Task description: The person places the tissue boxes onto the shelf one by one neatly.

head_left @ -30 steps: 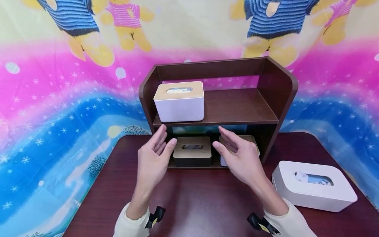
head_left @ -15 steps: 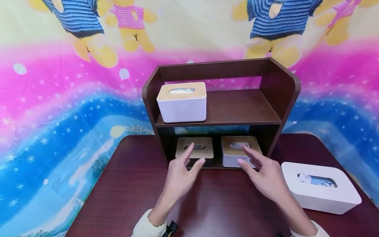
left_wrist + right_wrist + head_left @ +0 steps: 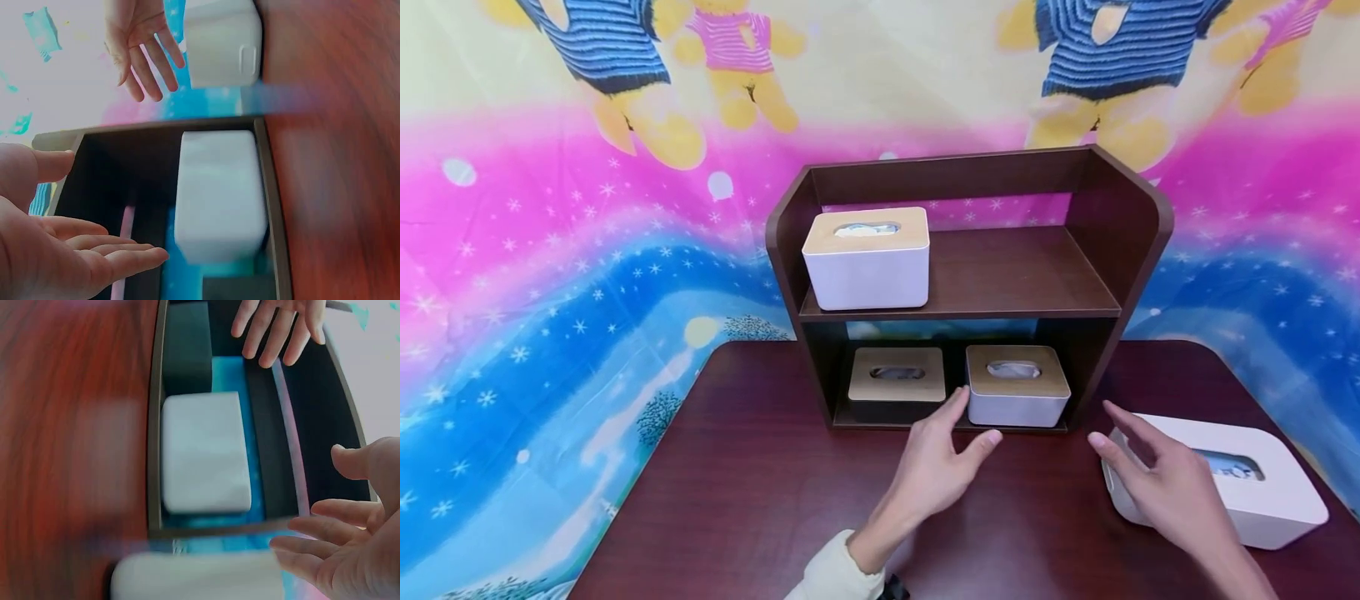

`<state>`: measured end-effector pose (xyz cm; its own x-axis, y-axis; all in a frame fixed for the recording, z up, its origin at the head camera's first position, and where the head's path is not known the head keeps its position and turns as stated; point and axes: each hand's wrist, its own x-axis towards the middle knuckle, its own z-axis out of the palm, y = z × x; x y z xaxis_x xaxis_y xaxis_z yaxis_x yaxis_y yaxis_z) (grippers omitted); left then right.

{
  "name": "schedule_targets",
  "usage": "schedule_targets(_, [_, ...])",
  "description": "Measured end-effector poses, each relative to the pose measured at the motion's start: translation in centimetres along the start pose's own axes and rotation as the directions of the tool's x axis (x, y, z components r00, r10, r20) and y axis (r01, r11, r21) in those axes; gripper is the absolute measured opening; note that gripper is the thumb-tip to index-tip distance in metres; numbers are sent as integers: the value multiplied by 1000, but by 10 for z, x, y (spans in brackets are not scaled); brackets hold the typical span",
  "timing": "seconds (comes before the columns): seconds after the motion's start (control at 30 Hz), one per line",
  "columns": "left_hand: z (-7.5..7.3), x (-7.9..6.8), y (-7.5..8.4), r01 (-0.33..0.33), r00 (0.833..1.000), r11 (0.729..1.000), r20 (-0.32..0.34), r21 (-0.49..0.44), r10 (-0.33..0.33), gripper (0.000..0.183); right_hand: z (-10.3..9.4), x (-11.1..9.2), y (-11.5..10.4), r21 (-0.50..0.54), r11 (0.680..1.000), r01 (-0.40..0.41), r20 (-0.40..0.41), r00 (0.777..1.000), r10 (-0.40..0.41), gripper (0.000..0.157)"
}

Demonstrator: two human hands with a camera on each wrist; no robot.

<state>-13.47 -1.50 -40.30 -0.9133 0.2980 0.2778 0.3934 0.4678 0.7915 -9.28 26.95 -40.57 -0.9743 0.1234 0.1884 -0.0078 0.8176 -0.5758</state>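
Observation:
My left hand (image 3: 936,462) hovers in front of the lower shelf, fingers extended and holding nothing. Just past its fingertips sits a small white tissue box with a wooden lid (image 3: 1018,400), on the right of that shelf. Over at the right, my right hand (image 3: 1172,483) is held with its fingers spread, overlapping the near left part of a larger all-white tissue box (image 3: 1285,492) on the table. Nothing is in its grasp. The right wrist view shows the small white box (image 3: 206,453) inside the shelf and part of the large box (image 3: 200,578) below.
A dark brown two-tier shelf (image 3: 1022,271) stands on the reddish-brown table (image 3: 737,467). On its upper tier, at the left, is a tall white tissue box with a wooden lid (image 3: 868,279). A black one with a wooden lid (image 3: 897,408) sits lower left. A printed cloth (image 3: 587,333) hangs behind.
Both hands have moved right, away from the shelf's left side and middle. The right hand now overlaps the large white box. The boxes stay in place; the view has shifted slightly.

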Motion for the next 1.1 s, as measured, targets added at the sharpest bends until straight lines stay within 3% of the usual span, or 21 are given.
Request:
schedule_targets(0.17, [26, 4, 11, 23, 997, 1000, 73, -9, -23, 72, -12, -6, 30, 16, 999, -41, -21, 999, 41, 68])
schedule_targets(0.37, [56, 5, 21, -28, 994, 998, 108, 50, 23, 70, -25, -17, 59, 4, 997, -78, -111, 991, 78, 66])
schedule_targets(0.6, [80, 6, 37, -44, 991, 996, 133, 73, 34, 70, -40, -22, 77, -51, 969, -241, -150, 961, 231, 73])
schedule_targets(0.7, [88, 7, 43, -31, 989, 996, 147, 77, 20, 69, -40, -23, 83, -8, 950, -314, -145, 940, 309, 75])
schedule_targets(0.77, [95, 6, 47, -25, 987, 996, 161, 91, 10, 70, -38, -25, 90, 96, 937, -336, -164, 923, 348, 72])
schedule_targets(0.9, [110, 4, 54, -34, 980, 993, 198, 112, 11, 71, -34, -28, 103, 296, 874, -387, -276, 841, 465, 63])
schedule_targets(1.0, [122, 3, 57, -77, 976, 991, 212, 109, 53, 74, -34, -28, 111, 359, 830, -428, -317, 780, 539, 60])
schedule_targets(1.03, [126, 3, 57, -93, 975, 990, 212, 109, 68, 75, -35, -29, 114, 344, 833, -433, -313, 784, 537, 62])
schedule_targets(1.1, [134, 3, 58, -127, 972, 987, 210, 103, 103, 76, -35, -30, 121, 322, 854, -410, -300, 811, 502, 64])
